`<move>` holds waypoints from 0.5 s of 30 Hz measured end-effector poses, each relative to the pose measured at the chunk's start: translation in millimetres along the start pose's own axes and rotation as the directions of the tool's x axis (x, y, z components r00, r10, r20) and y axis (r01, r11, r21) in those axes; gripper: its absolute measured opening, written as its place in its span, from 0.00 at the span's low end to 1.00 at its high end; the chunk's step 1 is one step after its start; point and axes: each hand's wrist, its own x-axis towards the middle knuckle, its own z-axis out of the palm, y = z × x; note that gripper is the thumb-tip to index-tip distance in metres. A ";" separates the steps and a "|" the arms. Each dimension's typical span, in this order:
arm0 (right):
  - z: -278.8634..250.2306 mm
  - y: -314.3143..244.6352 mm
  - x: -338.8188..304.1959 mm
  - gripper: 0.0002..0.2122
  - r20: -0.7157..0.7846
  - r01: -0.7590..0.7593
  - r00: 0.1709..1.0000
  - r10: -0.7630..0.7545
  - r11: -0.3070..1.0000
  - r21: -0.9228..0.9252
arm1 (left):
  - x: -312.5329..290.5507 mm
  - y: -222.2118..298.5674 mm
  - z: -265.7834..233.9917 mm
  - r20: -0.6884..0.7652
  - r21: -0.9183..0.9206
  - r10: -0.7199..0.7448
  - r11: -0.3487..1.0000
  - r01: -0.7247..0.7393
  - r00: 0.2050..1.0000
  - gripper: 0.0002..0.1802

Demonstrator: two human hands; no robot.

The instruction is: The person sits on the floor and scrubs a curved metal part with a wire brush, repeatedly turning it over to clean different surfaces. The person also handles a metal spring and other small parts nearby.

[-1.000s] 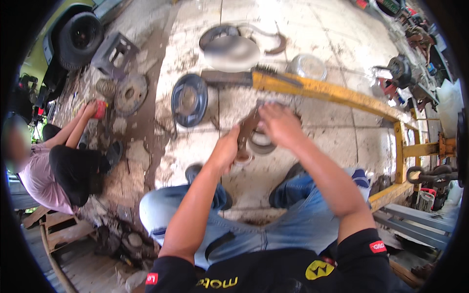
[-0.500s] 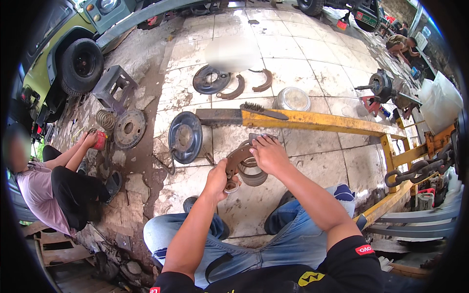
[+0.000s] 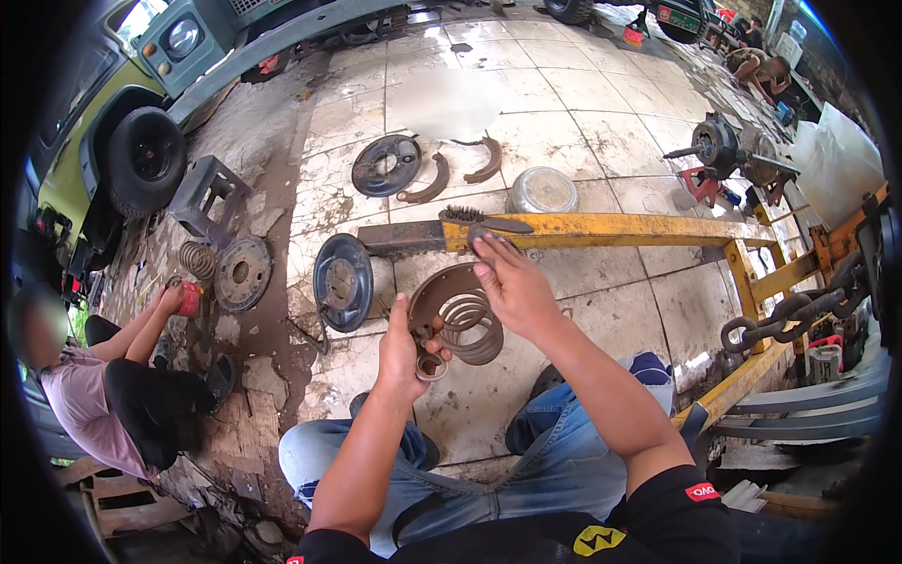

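Curved metal piece [image 3: 430, 303] held over tiled floor [image 3: 601, 324], toward its near edge. Left hand [image 3: 402, 352] clasps it; right hand [image 3: 512, 282] grip closed round dark block [image 3: 482, 239]. Uneven pressure could twist piece onto coil spring [image 3: 483, 351].

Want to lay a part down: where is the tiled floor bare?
Tiles right of the right hand, nearer than the yellow beam, look free, as do those between the silver pan and the hub. Crowded: the beam's left end, by black plates and curved shoes, and around the coil spring.
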 end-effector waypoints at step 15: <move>15.4 -7.8 -11.8 0.23 0.022 0.181 0.984 -0.179 0.979 -0.096 | -15.9 -4.7 5.2 -0.030 0.153 0.072 0.986 -0.067 0.997 0.24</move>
